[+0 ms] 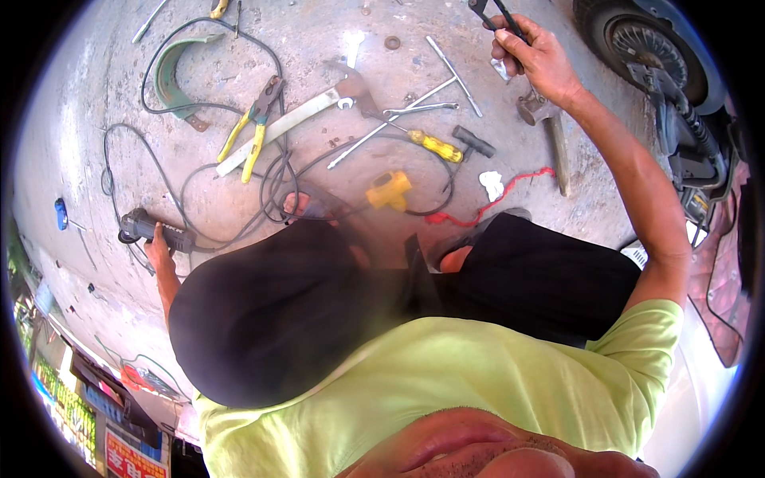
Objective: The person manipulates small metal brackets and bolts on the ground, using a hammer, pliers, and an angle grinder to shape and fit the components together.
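Observation:
Far to the left, my left hand (159, 253) is closed around the body of a dark angle grinder (171, 236), which is at floor level. Some of its fingers are hidden. My right arm stretches to the upper right, where my right hand (542, 64) grips a black two-armed tool that looks like pliers (508, 17); the upper edge cuts off part of it. Below that hand is a hammer (560, 151) with a wooden handle. Yellow-handled pliers (253, 131) lie between my hands, beside a long pale-handled hammer (295, 119).
A T-shaped wrench (422, 99), a spanner (422, 108), a yellow screwdriver (434, 146) and a yellow plastic piece (388, 190) lie in front of my feet. Black cable (275, 187) loops across the concrete. A green curved metal piece (167, 76) lies farther off. A motorbike wheel (645, 48) stands right.

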Available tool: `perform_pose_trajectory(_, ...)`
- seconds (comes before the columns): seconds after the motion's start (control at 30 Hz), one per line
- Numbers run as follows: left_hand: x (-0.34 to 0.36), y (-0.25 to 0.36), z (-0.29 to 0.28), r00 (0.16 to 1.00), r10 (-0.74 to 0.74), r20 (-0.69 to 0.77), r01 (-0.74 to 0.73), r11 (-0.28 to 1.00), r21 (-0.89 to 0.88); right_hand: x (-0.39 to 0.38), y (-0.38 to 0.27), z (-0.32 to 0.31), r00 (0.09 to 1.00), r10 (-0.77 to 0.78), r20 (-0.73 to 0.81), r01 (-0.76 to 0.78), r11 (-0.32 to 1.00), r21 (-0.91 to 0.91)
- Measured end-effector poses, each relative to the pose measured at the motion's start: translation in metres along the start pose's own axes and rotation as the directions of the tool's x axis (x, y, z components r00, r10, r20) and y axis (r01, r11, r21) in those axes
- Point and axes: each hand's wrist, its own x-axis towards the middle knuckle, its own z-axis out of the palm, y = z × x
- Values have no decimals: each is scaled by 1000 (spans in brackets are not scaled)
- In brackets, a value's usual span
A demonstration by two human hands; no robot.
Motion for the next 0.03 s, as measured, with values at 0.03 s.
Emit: perform_pose_trajectory(0.03, 6, -11, -7, 1000, -12, 5, 12, 1000, -5, 3, 6, -5, 1000, 1, -5, -1, 1000, 14)
